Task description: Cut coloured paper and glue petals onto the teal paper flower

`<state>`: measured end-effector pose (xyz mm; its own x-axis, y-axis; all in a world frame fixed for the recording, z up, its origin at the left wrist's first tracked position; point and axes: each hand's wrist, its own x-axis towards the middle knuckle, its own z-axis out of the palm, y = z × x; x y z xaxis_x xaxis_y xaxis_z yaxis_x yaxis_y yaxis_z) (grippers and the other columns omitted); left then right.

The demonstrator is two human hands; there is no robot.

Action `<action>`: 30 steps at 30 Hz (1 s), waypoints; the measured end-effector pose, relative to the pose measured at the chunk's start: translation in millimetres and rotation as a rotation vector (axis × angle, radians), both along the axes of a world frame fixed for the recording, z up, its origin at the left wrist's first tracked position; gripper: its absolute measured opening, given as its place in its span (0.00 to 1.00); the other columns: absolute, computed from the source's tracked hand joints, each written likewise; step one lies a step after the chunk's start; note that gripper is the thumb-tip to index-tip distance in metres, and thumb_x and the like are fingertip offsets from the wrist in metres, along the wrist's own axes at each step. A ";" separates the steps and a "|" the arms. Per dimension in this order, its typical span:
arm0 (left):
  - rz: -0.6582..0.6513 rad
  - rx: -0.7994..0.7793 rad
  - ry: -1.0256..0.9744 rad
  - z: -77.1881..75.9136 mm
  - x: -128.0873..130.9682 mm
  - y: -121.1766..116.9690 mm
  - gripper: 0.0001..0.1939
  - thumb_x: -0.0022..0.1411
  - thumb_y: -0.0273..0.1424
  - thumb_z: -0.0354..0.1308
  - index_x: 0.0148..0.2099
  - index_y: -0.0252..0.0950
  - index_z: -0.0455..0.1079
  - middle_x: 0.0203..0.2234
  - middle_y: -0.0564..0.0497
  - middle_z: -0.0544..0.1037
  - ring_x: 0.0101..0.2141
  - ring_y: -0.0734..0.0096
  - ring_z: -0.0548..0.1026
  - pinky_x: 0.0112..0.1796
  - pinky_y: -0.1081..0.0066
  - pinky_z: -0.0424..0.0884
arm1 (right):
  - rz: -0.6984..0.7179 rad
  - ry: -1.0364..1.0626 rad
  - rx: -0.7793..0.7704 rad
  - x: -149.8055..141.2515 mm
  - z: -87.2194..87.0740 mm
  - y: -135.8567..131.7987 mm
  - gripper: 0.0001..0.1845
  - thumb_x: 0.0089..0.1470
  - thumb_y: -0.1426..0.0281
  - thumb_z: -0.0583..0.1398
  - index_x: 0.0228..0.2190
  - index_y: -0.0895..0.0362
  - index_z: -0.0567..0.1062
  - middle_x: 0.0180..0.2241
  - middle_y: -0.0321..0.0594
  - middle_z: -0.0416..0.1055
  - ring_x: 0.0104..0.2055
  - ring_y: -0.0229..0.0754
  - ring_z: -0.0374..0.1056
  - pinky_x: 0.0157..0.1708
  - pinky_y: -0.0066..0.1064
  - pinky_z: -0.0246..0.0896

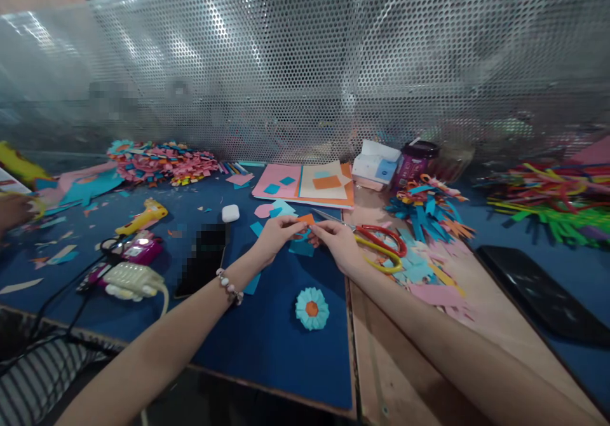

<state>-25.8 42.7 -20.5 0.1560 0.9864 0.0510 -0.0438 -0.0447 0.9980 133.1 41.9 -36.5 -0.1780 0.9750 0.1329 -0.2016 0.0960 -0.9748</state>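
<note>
Between my two hands is a small piece of orange paper, pinched at its edges over the blue table. My left hand, with a bead bracelet on its wrist, has thumb and fingers closed on the left side of the paper. From the right, my right hand grips the other side with its fingertips. Below them lies a light-blue paper flower with an orange centre. Scissors with red and yellow handles rest just right of my right hand. Blue paper scraps lie under my hands.
Pink and orange paper sheets lie behind my hands. Left are a phone, a white earbud case, a yellow tool and a power strip. A perforated metal panel closes the back. Another person's hand shows far left.
</note>
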 end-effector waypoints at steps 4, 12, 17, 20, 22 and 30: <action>0.006 -0.009 -0.014 0.2 0.2 -0.7 0.14 0.47 0.37 0.65 0.34 0.31 0.74 0.30 0.47 0.77 0.32 0.70 0.74 0.37 0.69 0.69 | -0.003 -0.002 -0.001 0.3 -0.1 -0.3 0.15 0.43 0.61 0.64 0.28 0.60 0.77 0.22 0.38 0.73 0.23 0.36 0.66 0.26 0.28 0.63; 0.001 0.006 -0.018 0.4 0.7 -0.6 0.14 0.48 0.36 0.64 0.35 0.31 0.74 0.31 0.47 0.76 0.31 0.71 0.73 0.38 0.68 0.69 | 0.006 0.005 -0.006 0.6 0.2 -0.8 0.14 0.43 0.61 0.64 0.28 0.61 0.76 0.22 0.37 0.73 0.23 0.36 0.67 0.26 0.28 0.63; -0.004 0.016 0.004 0.5 0.7 -0.6 0.14 0.49 0.37 0.64 0.35 0.31 0.74 0.32 0.46 0.77 0.34 0.67 0.74 0.39 0.66 0.69 | -0.001 0.004 -0.016 -0.4 1.0 -0.2 0.14 0.43 0.61 0.64 0.28 0.61 0.76 0.21 0.37 0.73 0.23 0.36 0.67 0.25 0.28 0.64; 0.000 0.009 0.012 1.0 0.7 -0.8 0.15 0.48 0.37 0.64 0.36 0.31 0.74 0.33 0.46 0.77 0.34 0.67 0.74 0.39 0.66 0.69 | -0.003 -0.002 -0.014 -0.2 1.6 0.3 0.14 0.43 0.62 0.64 0.27 0.61 0.76 0.21 0.36 0.72 0.23 0.36 0.67 0.25 0.28 0.64; 0.008 -0.003 0.017 1.8 1.0 -1.1 0.16 0.47 0.38 0.65 0.36 0.31 0.74 0.32 0.46 0.77 0.34 0.68 0.74 0.38 0.67 0.69 | -0.003 -0.011 -0.008 0.2 1.2 0.1 0.14 0.43 0.61 0.64 0.27 0.61 0.75 0.20 0.36 0.72 0.23 0.36 0.67 0.25 0.28 0.64; 0.036 0.035 0.012 2.5 0.7 -0.6 0.15 0.47 0.38 0.65 0.34 0.31 0.74 0.30 0.47 0.77 0.32 0.70 0.73 0.37 0.69 0.69 | 0.010 -0.139 -0.006 -0.6 7.8 2.7 0.16 0.43 0.60 0.63 0.29 0.61 0.76 0.23 0.39 0.74 0.25 0.38 0.69 0.29 0.32 0.67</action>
